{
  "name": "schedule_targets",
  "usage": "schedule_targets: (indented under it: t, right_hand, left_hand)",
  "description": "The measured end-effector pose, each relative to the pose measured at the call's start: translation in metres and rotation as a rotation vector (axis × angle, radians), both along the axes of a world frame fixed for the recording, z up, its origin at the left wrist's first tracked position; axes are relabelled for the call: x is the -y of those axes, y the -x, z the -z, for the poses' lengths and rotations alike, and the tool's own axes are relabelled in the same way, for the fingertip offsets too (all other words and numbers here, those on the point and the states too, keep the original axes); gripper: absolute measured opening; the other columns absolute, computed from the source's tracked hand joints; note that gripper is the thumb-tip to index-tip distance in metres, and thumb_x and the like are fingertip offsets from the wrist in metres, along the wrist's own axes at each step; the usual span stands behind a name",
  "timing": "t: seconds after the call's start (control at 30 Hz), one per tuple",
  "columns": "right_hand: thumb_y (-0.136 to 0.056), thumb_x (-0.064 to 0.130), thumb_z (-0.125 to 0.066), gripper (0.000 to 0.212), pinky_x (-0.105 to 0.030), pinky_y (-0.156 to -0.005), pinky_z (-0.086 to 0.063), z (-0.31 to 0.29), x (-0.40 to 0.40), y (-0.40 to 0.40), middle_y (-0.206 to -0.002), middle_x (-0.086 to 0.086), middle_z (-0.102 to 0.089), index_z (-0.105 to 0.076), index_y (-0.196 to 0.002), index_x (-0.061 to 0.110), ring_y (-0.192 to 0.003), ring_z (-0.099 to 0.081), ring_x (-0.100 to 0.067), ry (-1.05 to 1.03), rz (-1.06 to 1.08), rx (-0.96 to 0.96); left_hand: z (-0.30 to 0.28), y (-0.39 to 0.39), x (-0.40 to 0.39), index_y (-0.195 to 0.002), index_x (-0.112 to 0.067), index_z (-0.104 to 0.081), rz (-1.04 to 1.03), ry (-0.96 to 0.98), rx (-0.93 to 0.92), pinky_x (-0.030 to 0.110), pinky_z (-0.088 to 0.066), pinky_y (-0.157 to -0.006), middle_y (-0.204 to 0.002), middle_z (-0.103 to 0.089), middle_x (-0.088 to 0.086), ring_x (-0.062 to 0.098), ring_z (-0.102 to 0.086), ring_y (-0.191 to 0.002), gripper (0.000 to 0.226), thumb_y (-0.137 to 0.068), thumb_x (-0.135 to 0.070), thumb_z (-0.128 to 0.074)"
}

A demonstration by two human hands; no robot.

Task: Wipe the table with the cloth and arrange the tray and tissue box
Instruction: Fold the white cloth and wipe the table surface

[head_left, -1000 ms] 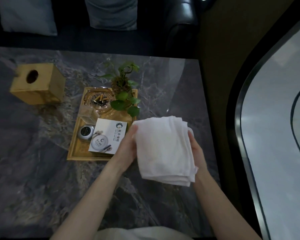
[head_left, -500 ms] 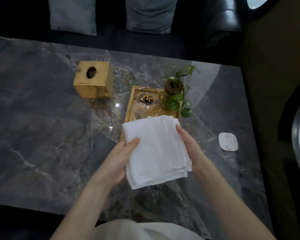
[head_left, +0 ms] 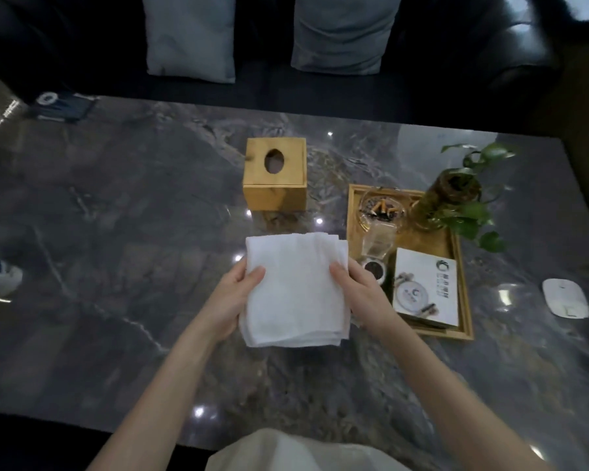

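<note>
Both hands, left (head_left: 233,300) and right (head_left: 363,294), grip the folded cloth (head_left: 296,290), long axis pointing away

Two bare forearms enter from the lower edge, the left arm (head_left: 170,379) from about 7 o'clock and the right arm (head_left: 432,385) from about 5 o'clock. Neither shows a sleeve, cuff, watch or band; both are uncovered as far as the frame edge. The left hand (head_left: 230,304) and the right hand (head_left: 361,294) wear no gloves, and no rings can be made out. Fingernails look short and plain, though the light is dim. At 6 o'clock, between the arms, a pale off-white garment (head_left: 286,452) shows, soft and loosely folded, cut off by the bottom edge; its kind cannot be told.
</note>
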State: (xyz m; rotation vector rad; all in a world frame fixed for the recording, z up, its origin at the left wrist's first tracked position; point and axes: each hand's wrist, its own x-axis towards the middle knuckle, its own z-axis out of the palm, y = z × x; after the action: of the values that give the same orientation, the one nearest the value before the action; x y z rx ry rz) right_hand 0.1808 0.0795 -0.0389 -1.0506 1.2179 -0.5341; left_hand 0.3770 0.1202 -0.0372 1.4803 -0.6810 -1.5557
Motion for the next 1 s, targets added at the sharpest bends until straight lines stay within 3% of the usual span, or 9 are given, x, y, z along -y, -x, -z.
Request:
schedule_targets:
  t: [0.1,0.2,0.4,0.57,0.63,0.73,0.83,0.9,1.0]
  right_hand:
    - [-0.095,0.034,-0.043,0.014,-0.044,-0.090,-0.052,0.023,0.001,-0.026,-0.106,-0.001,-0.064,-0.055,-0.102,0.030,-0.099,-0.062,-0.018,0.069,0.054,-0.122]
    - [-0.096,0.030,-0.042,0.027,-0.037,-0.087,-0.051,0.040,0.007,-0.043,-0.106,0.000,-0.062,-0.052,-0.117,0.017,-0.098,-0.060,-0.018,0.097,0.087,-0.220]
    - [-0.098,0.015,-0.033,0.020,-0.028,-0.068,-0.042,0.058,0.021,-0.054,-0.097,-0.005,-0.057,-0.042,-0.114,0.006,-0.081,-0.054,-0.017,0.202,-0.118,-0.574]
    - [-0.094,0.004,-0.039,0.030,-0.035,-0.073,-0.049,0.063,0.023,-0.056,-0.110,-0.019,-0.062,-0.041,-0.124,0.001,-0.092,-0.063,-0.032,0.316,-0.196,-0.847]
    - [-0.090,-0.002,-0.044,0.041,-0.038,-0.073,-0.051,0.062,0.019,-0.057,-0.119,-0.019,-0.055,-0.035,-0.131,0.002,-0.091,-0.063,-0.033,0.390,-0.171,-0.881]
    - [-0.074,-0.010,-0.064,0.055,-0.037,-0.067,-0.057,0.072,0.010,-0.056,-0.114,-0.026,-0.058,-0.043,-0.125,-0.006,-0.083,-0.064,-0.034,0.684,-0.220,-1.020]
    - [-0.066,-0.010,-0.070,0.055,-0.033,-0.061,-0.056,0.083,0.007,-0.052,-0.104,-0.026,-0.063,-0.051,-0.117,-0.010,-0.077,-0.062,-0.031,0.757,-0.311,-1.187]
    - [-0.073,-0.003,-0.066,0.053,-0.034,-0.068,-0.053,0.080,0.008,-0.050,-0.107,-0.022,-0.061,-0.048,-0.122,-0.009,-0.085,-0.059,-0.031,0.701,-0.400,-1.258]
    - [-0.089,0.004,-0.047,0.053,-0.037,-0.095,-0.042,0.073,0.012,-0.044,-0.134,-0.022,-0.040,-0.026,-0.137,-0.007,-0.113,-0.044,-0.033,0.671,-0.526,-1.215]
  left_hand:
    - [0.024,-0.018,0.012,-0.110,-0.023,-0.055,0.031,-0.015,0.144,0.025,-0.055,-0.073,-0.107,-0.066,0.000,0.010,-0.067,-0.088,0.019,-0.092,-0.022,-0.049]
    - [0.042,-0.029,0.022,-0.110,-0.020,-0.056,0.037,-0.052,0.194,0.035,-0.052,-0.085,-0.112,-0.063,0.006,0.018,-0.063,-0.095,0.019,-0.092,-0.020,-0.050]
    - [0.066,-0.031,0.034,-0.125,-0.007,-0.052,0.052,-0.041,0.330,0.020,-0.047,-0.079,-0.115,-0.062,0.009,0.018,-0.058,-0.099,0.034,-0.091,-0.008,-0.049]
    - [0.073,-0.025,0.029,-0.087,-0.007,-0.064,0.054,0.022,0.853,0.030,-0.039,-0.062,-0.076,-0.061,0.008,0.021,-0.055,-0.070,0.012,-0.086,-0.013,-0.054]
    - [0.080,-0.021,0.027,-0.079,-0.002,-0.059,0.095,0.042,1.015,0.031,-0.034,-0.063,-0.075,-0.055,0.017,0.029,-0.052,-0.068,0.016,-0.087,-0.015,-0.054]
    - [0.089,-0.013,0.023,-0.100,0.002,-0.058,0.144,0.011,1.144,0.034,-0.035,-0.067,-0.096,-0.052,0.021,0.033,-0.051,-0.079,0.025,-0.092,-0.018,-0.047]
    - [0.087,-0.008,0.020,-0.112,0.001,-0.055,0.162,-0.004,1.266,0.040,-0.038,-0.072,-0.105,-0.051,0.021,0.034,-0.048,-0.089,0.030,-0.092,-0.019,-0.046]
    - [0.085,-0.006,0.018,-0.124,0.000,-0.048,0.189,-0.034,1.342,0.043,-0.040,-0.081,-0.115,-0.050,0.023,0.036,-0.047,-0.099,0.039,-0.091,-0.020,-0.046]
    - [0.077,0.003,0.016,-0.131,0.000,-0.040,0.217,0.049,1.380,0.047,-0.042,-0.093,-0.130,-0.048,0.022,0.036,-0.047,-0.114,0.047,-0.090,-0.021,-0.046]
